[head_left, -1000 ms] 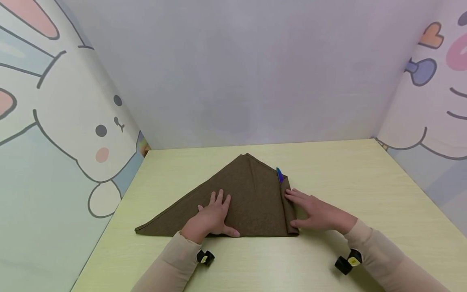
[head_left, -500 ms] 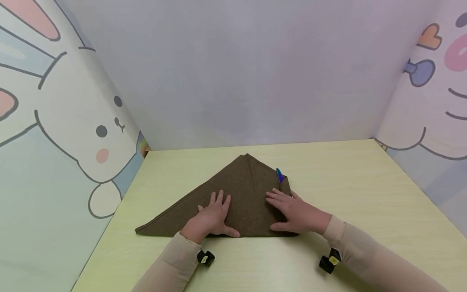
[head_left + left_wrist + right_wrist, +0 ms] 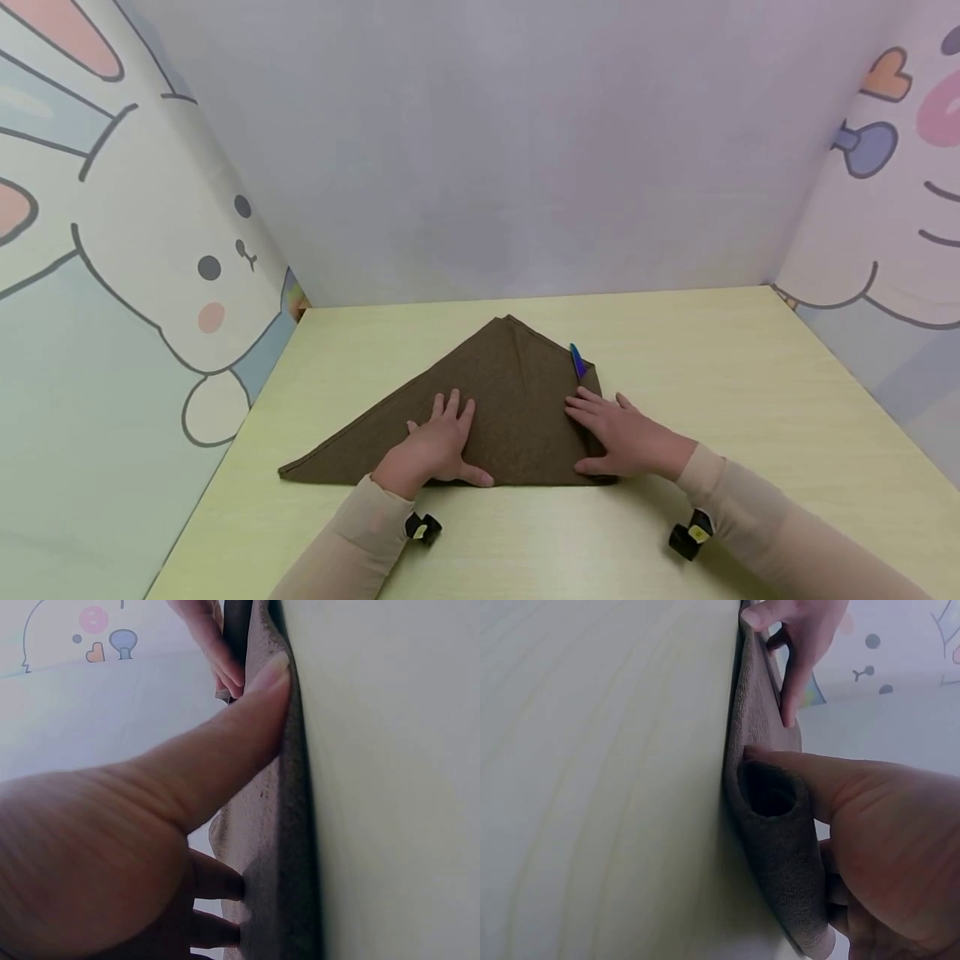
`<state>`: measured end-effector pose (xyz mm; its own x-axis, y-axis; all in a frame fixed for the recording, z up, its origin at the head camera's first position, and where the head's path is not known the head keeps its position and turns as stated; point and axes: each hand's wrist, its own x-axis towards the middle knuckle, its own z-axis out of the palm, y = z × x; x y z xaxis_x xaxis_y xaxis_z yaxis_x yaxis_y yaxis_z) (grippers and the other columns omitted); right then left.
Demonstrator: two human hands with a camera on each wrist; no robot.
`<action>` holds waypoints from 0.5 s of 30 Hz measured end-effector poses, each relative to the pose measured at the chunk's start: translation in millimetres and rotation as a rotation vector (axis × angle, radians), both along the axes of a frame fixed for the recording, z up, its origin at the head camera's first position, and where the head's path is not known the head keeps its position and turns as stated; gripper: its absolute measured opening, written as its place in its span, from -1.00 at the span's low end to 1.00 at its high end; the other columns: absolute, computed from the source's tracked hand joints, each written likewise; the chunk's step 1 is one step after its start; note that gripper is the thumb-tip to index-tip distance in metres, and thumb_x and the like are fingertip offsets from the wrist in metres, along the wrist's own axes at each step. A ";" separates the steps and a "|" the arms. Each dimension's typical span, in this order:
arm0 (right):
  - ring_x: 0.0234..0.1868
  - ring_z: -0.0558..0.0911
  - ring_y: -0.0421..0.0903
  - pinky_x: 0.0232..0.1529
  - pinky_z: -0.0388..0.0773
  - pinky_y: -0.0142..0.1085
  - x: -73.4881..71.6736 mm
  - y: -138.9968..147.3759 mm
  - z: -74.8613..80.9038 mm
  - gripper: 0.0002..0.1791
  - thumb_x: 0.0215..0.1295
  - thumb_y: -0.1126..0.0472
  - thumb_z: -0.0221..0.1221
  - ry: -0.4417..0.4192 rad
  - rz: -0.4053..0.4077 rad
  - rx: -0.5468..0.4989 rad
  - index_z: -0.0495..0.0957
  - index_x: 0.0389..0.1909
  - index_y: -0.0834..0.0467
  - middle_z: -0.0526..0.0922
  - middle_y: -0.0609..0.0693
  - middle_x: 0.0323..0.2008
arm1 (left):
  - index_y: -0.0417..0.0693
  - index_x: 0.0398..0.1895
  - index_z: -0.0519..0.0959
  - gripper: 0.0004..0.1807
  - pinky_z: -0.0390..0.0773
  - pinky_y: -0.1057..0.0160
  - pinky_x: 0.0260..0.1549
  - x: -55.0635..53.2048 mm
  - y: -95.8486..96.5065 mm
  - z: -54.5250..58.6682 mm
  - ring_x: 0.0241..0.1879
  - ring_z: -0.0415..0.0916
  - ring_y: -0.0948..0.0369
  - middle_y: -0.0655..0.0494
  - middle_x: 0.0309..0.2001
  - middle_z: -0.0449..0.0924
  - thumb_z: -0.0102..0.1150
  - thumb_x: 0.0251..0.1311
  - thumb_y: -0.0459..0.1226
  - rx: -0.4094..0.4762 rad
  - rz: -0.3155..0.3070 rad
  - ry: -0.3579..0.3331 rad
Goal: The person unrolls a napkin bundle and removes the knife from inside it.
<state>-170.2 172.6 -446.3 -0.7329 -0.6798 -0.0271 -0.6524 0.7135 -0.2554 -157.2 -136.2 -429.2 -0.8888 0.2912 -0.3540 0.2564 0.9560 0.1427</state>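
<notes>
A brown cloth (image 3: 517,417) lies on the table, folded into a broad triangle. Its right end forms a roll (image 3: 784,847) with a hollow opening at the near end. From the top of that roll a slim blue-purple pointed item (image 3: 577,361) sticks out; the rest of it is hidden. My left hand (image 3: 431,450) rests spread on the cloth's left-centre, its thumb (image 3: 240,727) along the near edge. My right hand (image 3: 630,437) lies over the roll with fingers extended onto the cloth; in the right wrist view its thumb crosses above the roll's opening.
The pale wood-grain table (image 3: 750,375) extends around the cloth on all sides. A plain grey-lilac wall (image 3: 525,167) stands behind it. Cartoon-printed panels (image 3: 172,250) flank both sides. A small black device (image 3: 690,535) sits at each wrist.
My right hand moved left from the roll's outer side across it, then slid back slightly right. The left hand stays in place, and the cloth's outline is nearly the same.
</notes>
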 end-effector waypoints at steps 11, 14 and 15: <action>0.45 0.09 0.15 0.22 0.07 0.34 0.9 3.9 -1.7 -0.08 0.17 -0.23 0.26 0.012 -0.006 -0.015 0.27 0.38 0.28 0.24 0.17 0.40 | -0.05 0.54 -0.08 0.34 0.12 -0.48 0.08 0.0 0.1 -1.4 0.48 -0.31 -0.15 -0.14 0.53 -0.31 0.29 -0.24 0.40 0.000 0.002 0.000; 0.46 0.08 0.15 0.22 0.06 0.34 1.5 4.3 -0.8 -0.09 0.17 -0.22 0.26 0.003 -0.015 -0.021 0.27 0.38 0.28 0.23 0.17 0.40 | -0.05 0.54 -0.08 0.35 0.12 -0.48 0.08 -0.3 0.2 -1.7 0.48 -0.32 -0.15 -0.14 0.53 -0.31 0.28 -0.24 0.41 -0.007 0.002 0.000; 0.45 0.08 0.15 0.22 0.06 0.34 1.6 4.5 -0.5 -0.09 0.17 -0.21 0.26 0.002 -0.018 -0.024 0.27 0.38 0.28 0.23 0.17 0.40 | -0.05 0.54 -0.08 0.35 0.12 -0.48 0.08 -0.4 0.1 -1.8 0.48 -0.31 -0.15 -0.14 0.53 -0.31 0.28 -0.24 0.41 -0.009 0.001 0.002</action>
